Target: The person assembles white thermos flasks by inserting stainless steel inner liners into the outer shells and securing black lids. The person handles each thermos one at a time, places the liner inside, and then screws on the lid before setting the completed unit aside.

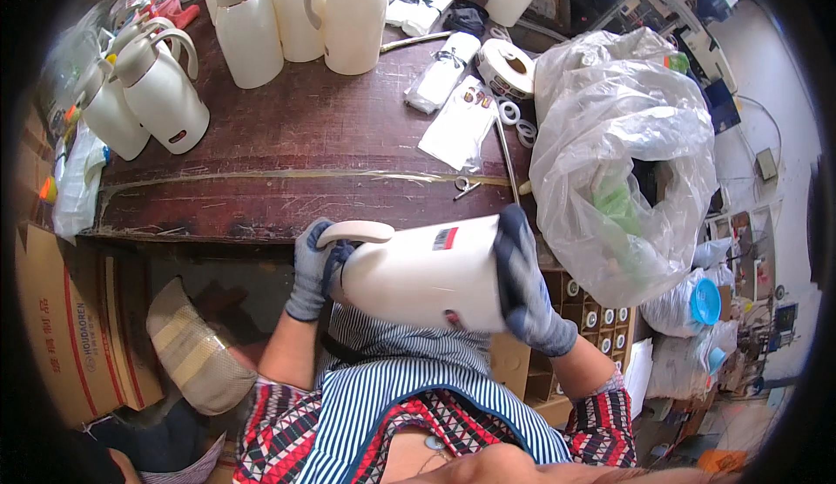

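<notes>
A white thermos jug [418, 270] lies sideways between my gloved hands, just off the table's near edge. My left hand [315, 270], in a grey and dark blue glove, is closed round its top end by the beige handle [357, 232]. On the jug's flat base my right hand [527, 288] is closed, its dark glove palm pressed against the bottom; its fingers are a little blurred. A small red and black label [445, 239] shows on the jug's side, and a dark oval badge sits lower on the body.
Several similar jugs [353, 22] stand at the back left of the dark red table [305, 127]. White plastic packets [457, 127], a label roll [506, 67] and a metal rod [508, 162] lie right of centre. A big clear plastic bag [627, 170] bulges at the right edge. Cardboard boxes [78, 327] stand at left.
</notes>
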Demonstrator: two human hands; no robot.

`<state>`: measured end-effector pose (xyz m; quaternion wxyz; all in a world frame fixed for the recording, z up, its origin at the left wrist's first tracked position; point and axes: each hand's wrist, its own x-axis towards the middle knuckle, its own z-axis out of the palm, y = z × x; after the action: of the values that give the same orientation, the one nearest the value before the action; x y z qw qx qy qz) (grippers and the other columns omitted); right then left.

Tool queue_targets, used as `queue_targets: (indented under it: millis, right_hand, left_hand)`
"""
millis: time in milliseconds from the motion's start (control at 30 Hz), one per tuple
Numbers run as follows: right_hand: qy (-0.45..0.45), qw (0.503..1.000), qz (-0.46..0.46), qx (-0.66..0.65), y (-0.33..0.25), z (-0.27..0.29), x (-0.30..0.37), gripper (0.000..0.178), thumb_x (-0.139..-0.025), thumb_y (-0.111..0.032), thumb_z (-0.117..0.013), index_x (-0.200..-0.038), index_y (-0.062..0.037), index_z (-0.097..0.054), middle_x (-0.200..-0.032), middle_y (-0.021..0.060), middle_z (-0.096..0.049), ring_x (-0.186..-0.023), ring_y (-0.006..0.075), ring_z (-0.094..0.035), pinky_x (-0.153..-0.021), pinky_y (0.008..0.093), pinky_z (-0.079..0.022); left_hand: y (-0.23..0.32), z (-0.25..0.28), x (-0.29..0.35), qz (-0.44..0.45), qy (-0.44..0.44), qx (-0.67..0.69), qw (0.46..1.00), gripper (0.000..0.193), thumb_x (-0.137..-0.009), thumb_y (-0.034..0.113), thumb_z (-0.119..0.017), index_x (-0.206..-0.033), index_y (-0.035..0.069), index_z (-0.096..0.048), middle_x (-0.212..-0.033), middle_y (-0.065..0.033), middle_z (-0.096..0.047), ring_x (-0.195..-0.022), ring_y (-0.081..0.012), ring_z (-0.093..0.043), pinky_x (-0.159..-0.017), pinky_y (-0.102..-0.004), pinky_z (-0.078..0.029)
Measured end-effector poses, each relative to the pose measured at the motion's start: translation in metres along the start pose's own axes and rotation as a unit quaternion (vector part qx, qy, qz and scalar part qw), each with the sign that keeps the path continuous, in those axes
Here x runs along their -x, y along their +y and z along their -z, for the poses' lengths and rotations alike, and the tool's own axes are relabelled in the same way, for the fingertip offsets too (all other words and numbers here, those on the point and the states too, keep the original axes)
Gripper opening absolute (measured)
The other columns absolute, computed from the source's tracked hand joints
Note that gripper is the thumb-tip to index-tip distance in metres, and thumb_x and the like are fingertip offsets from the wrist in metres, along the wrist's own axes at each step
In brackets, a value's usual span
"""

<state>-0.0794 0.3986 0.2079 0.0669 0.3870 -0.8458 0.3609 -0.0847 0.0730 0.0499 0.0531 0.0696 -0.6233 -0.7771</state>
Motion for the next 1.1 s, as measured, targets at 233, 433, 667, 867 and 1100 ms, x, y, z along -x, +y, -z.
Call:
queue_targets:
  millis: [233, 433, 667, 867, 1100]
  right_hand:
    - [0.118, 0.895, -0.319, -0.288, 0.007, -0.031, 0.032, 0.076, -0.11, -0.055, -0.029, -0.161, 0.0023, -0.025, -0.162, 0.021, -0.035, -0.15, 0.0333, -0.033, -0.123, 0.041, -0.027]
    - [-0.028, 0.997, 0.037, 0.054, -0.026, -0.009, 0.018, 0.087, -0.095, -0.081, -0.027, -0.141, -0.0139, -0.059, -0.15, 0.0279, -0.046, -0.139, 0.0549, -0.04, -0.116, 0.0689, -0.025]
    - [-0.045, 0.991, 0.113, 0.062, -0.022, -0.023, 0.051, 0.089, -0.087, -0.088, -0.038, -0.145, -0.0226, -0.053, -0.155, 0.0269, -0.042, -0.147, 0.0525, -0.034, -0.117, 0.074, -0.02]
    - [0.08, 0.934, -0.284, -0.199, 0.021, -0.05, 0.078, 0.104, -0.091, -0.064, -0.064, -0.16, 0.0035, -0.025, -0.163, 0.0259, -0.03, -0.149, 0.0395, -0.034, -0.122, 0.0473, -0.029]
    - [-0.007, 0.952, -0.291, -0.094, 0.091, -0.033, -0.048, 0.081, -0.099, -0.056, -0.056, -0.157, -0.0032, -0.04, -0.159, 0.0177, -0.044, -0.149, 0.0362, -0.037, -0.122, 0.048, -0.029]
  left_hand:
    - [-0.011, -0.011, 0.035, -0.091, 0.045, -0.133, 0.986, 0.01, -0.083, 0.002, -0.074, -0.091, 0.002, -0.068, -0.081, -0.0031, -0.066, -0.078, -0.0106, -0.06, -0.073, -0.0282, -0.051]
    - [-0.057, -0.006, 0.018, -0.009, -0.06, 0.041, 0.997, 0.018, -0.083, -0.001, -0.071, -0.1, 0.004, -0.068, -0.094, -0.0015, -0.068, -0.09, -0.0134, -0.064, -0.084, -0.0285, -0.053]
    - [-0.102, 0.004, 0.069, -0.056, -0.02, 0.163, 0.985, 0.019, -0.095, 0.015, -0.071, -0.106, 0.002, -0.065, -0.108, -0.0109, -0.074, -0.099, -0.0185, -0.068, -0.094, -0.0351, -0.053]
    - [-0.064, -0.021, 0.084, -0.035, 0.098, 0.016, 0.994, 0.006, -0.095, 0.002, -0.069, -0.097, 0.003, -0.064, -0.091, 0.0, -0.065, -0.088, -0.0086, -0.059, -0.084, -0.0245, -0.048]
    - [-0.089, 0.044, 0.066, 0.087, 0.102, 0.13, 0.982, 0.028, -0.106, 0.023, -0.058, -0.126, 0.004, -0.065, -0.108, -0.0029, -0.069, -0.094, -0.0129, -0.065, -0.082, -0.0323, -0.056]
